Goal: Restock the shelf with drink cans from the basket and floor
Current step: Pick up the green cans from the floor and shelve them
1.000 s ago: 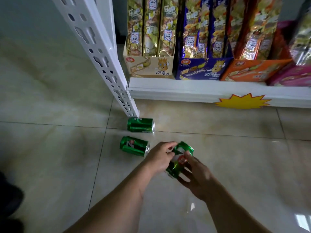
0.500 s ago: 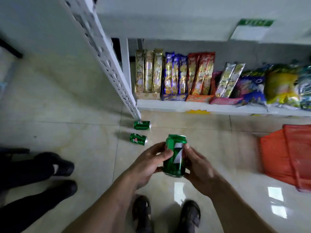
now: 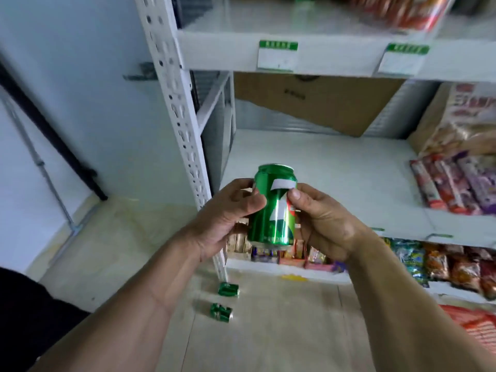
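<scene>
- One green can is upright in front of the middle shelf, pinched between the fingers of the left hand and right hand.
- Not yet shelved; that shelf's left part looks bare, so restocking seems barely begun.
- Two more cans lie on the floor: one near the shelf post, another just beside it.
- A red basket shows at the right edge, contents unseen.
</scene>
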